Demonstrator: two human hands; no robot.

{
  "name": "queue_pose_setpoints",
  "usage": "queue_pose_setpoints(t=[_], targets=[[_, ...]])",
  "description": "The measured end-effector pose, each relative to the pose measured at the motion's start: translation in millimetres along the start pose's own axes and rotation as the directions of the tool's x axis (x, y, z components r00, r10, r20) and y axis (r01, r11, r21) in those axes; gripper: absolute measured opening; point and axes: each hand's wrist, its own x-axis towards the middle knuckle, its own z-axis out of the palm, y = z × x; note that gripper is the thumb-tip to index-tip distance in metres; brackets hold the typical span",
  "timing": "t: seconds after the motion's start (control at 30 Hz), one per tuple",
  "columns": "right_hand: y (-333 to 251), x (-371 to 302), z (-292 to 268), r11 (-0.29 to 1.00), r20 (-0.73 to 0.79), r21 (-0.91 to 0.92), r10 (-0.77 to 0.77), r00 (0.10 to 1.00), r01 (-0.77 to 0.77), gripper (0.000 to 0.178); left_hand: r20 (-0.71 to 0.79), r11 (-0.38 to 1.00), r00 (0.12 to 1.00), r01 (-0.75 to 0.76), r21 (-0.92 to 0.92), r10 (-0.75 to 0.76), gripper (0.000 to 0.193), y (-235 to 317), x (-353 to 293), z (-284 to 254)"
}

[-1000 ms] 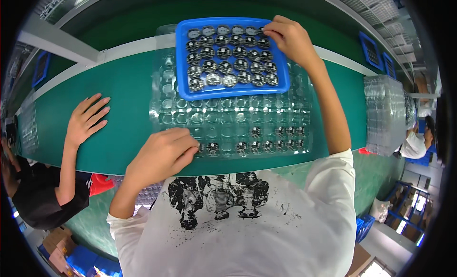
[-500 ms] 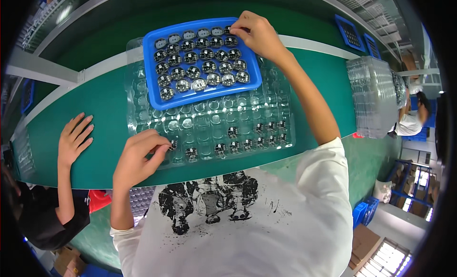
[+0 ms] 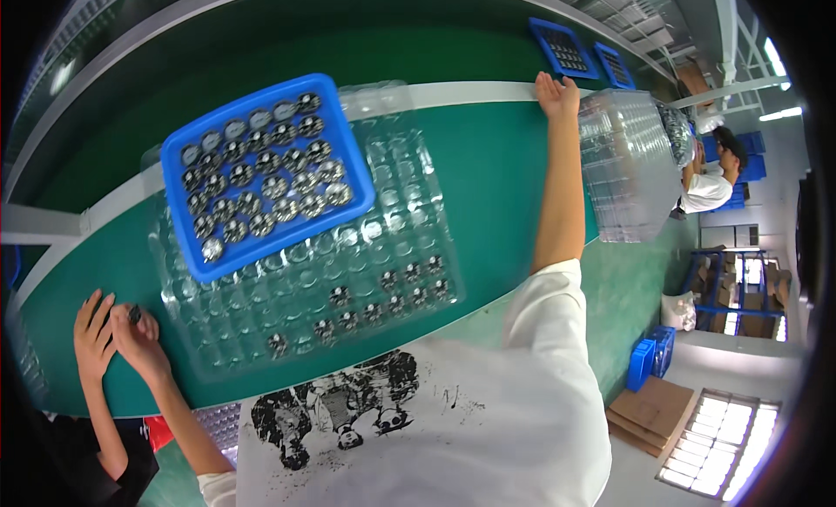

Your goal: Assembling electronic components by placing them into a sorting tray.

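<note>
My left hand [image 3: 139, 343] is closed at the left side of the bench, right beside a co-worker's hand [image 3: 92, 340]. Between its fingers sits a small dark part [image 3: 133, 314], whose exact kind I cannot make out. My right hand [image 3: 558, 96] stretches far out to the right, fingers apart and nothing in them, just below a far blue tray [image 3: 566, 54]. A near blue tray [image 3: 266, 246] holds rows of small round black-and-silver parts [image 3: 274, 187]. It rests on a clear plastic blister tray [image 3: 261, 307], where several similar parts [image 3: 372, 312] fill some front pockets.
Tall stacks of clear blister trays [image 3: 623, 172] stand at the bench's right end. Another blue tray [image 3: 615, 67] lies beyond them. A white rail [image 3: 470, 92] runs along the green bench [image 3: 496, 193]. Farther right, another person [image 3: 710, 189] sits.
My right hand has left the near blue tray and swung right, opening. My left hand has moved from the blister tray to the co-worker's hand. The view has turned rightward.
</note>
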Motion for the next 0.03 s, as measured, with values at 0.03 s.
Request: queue_pose_setpoints(t=[0.03], targets=[[-4.7,10.1,0.9,0.990,-0.142,0.135,0.059,0.988,-0.039,0.065,0.021,1.000,1.000,-0.012,0.014,0.012,0.026,1.6,-0.7,-0.4]])
